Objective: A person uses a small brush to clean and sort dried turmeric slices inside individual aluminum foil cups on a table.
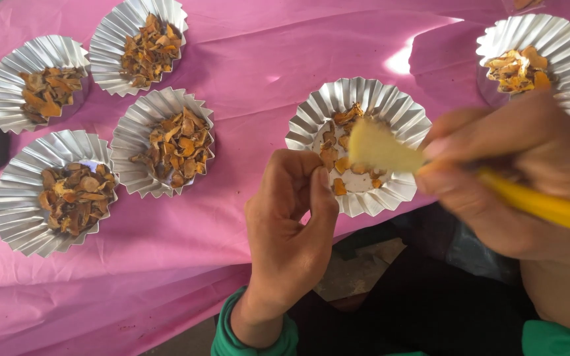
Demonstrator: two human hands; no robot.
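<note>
- Our left hand (291, 217) sits low at centre, fingers curled in with thumb against fingertips, pinching something too small for us to make out, just at the near rim of the middle foil cup (311, 125).
- Far left now: four fluted foil cups on the pink cloth (245, 39), each heaped with dry orange-brown chips. We see the far-left cup (8, 86), the top cup (110, 39), the inner cup (126, 138) and the near-left cup (14, 178), clustered close together.
- Centre: the middle foil cup is only thinly filled, with a scatter of orange chips (338, 161) along its left side and white floor showing.
- Over that cup hovers the brush head (377, 148), pale yellow, flat and fanned, blurred.
- Right: our right hand (516, 171) is wrapped round the yellow brush handle (549, 207), thumb and fingers gripping it near the bristles.
- Top right: another foil cup (562, 39) holds a small pile of brighter orange chips, just behind our right hand.
</note>
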